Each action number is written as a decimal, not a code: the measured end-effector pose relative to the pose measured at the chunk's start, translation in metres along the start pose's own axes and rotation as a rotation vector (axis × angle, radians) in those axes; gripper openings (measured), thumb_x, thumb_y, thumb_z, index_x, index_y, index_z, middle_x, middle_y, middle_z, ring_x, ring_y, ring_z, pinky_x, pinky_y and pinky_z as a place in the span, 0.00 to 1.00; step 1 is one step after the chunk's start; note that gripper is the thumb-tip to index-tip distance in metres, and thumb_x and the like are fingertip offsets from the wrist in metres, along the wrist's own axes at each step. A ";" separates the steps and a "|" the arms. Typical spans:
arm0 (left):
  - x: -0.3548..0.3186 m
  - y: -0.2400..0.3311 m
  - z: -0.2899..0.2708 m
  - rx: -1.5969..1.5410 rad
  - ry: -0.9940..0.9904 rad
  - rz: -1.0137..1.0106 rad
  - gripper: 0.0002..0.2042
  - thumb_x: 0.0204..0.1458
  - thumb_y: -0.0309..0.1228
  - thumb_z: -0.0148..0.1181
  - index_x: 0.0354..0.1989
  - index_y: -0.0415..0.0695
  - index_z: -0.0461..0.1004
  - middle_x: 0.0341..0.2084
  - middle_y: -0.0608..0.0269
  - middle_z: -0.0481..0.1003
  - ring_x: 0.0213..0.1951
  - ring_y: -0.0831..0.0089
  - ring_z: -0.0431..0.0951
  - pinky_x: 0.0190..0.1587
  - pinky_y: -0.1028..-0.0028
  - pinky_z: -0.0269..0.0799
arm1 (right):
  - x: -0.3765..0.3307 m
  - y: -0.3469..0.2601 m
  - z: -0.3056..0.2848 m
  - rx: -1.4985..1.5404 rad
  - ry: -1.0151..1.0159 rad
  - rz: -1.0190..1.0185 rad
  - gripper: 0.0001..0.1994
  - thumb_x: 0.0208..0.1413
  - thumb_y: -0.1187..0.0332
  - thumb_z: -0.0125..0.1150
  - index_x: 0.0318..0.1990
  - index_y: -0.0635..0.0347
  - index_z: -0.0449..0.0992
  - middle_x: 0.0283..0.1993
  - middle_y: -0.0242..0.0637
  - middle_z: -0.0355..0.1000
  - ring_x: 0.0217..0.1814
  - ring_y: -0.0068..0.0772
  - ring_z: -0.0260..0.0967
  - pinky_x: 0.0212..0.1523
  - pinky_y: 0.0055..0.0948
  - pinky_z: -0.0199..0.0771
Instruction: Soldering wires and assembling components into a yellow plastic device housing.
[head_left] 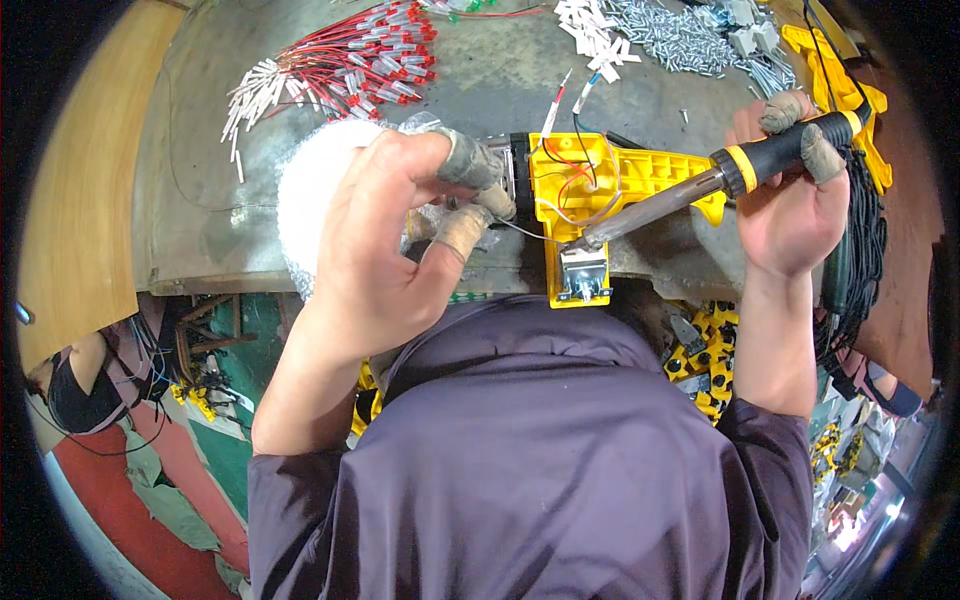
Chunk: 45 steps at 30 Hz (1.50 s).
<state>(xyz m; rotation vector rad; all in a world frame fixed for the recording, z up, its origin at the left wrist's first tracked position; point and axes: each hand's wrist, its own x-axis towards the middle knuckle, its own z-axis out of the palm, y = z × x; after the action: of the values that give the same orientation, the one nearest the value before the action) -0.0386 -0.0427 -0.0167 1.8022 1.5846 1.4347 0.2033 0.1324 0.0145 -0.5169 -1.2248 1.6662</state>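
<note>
My right hand point(790, 220) is closed round the black and yellow handle of a soldering iron point(655, 205). Its tip rests at a metal-faced switch point(583, 272) in the lower part of a yellow plastic tool housing point(640, 170). Wires run inside this open half shell, and two leads stick up from it. My left hand point(385, 235), with wrapped thumb and finger, pinches a thin solder wire point(527, 233) that reaches toward the iron's tip. Those fingertips are beside the metal and black collar at the housing's left end; whether they also press on it, I cannot tell.
A bundle of red wires with white sleeves point(350, 65) lies at the far left. Loose screws point(670, 40) and white connectors point(590, 35) are heaped at the back. Another yellow shell point(815, 60) and black cables point(865, 250) are on the right. Bubble wrap point(310, 210) is behind my left hand.
</note>
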 end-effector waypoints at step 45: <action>0.037 0.040 0.016 -0.038 -0.236 -0.359 0.28 0.44 0.13 0.57 0.56 0.37 0.56 0.39 0.57 0.75 0.30 0.81 0.72 0.28 0.85 0.66 | -0.004 0.004 -0.020 0.035 -0.113 -0.028 0.13 0.54 0.65 0.52 0.42 0.65 0.66 0.34 0.29 0.63 0.30 0.19 0.51 0.32 0.21 0.57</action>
<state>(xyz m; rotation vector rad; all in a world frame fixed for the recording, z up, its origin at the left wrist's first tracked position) -0.0086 -0.0177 0.0246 1.5044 1.6410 1.0416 0.2191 0.1382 0.0021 -0.3868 -1.2759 1.7091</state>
